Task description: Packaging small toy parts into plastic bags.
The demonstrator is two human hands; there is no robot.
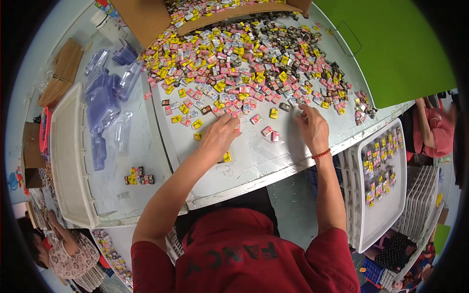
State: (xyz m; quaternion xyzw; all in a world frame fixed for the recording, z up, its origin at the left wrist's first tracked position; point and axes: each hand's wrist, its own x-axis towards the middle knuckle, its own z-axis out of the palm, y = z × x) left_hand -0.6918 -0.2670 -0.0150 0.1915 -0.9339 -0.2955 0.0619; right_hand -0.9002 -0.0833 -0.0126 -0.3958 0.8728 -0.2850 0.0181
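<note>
A large heap of tiny wrapped boxes (249, 68), in pink, yellow, black and white, spreads over the white table (264, 158). My left hand (220, 136) is at its near edge, fingers bent and closed around a small pink box (238, 128). A yellow box (226, 156) lies beside that palm. My right hand (314, 128), thumb apart from curved fingers, reaches toward a whitish box (293, 102) and a dark box (284, 106). Between the hands lie a loose yellow box (273, 113) and two pink-and-white boxes (275, 136).
A cardboard box (141, 19) spills more pieces at the back. Clear bluish plastic packs (103, 100), a small block of boxes (139, 177) and a white tray (73, 151) are left. Stacked white trays (386, 215) with filled packs stand right, below a green panel (400, 49). Other people work both sides.
</note>
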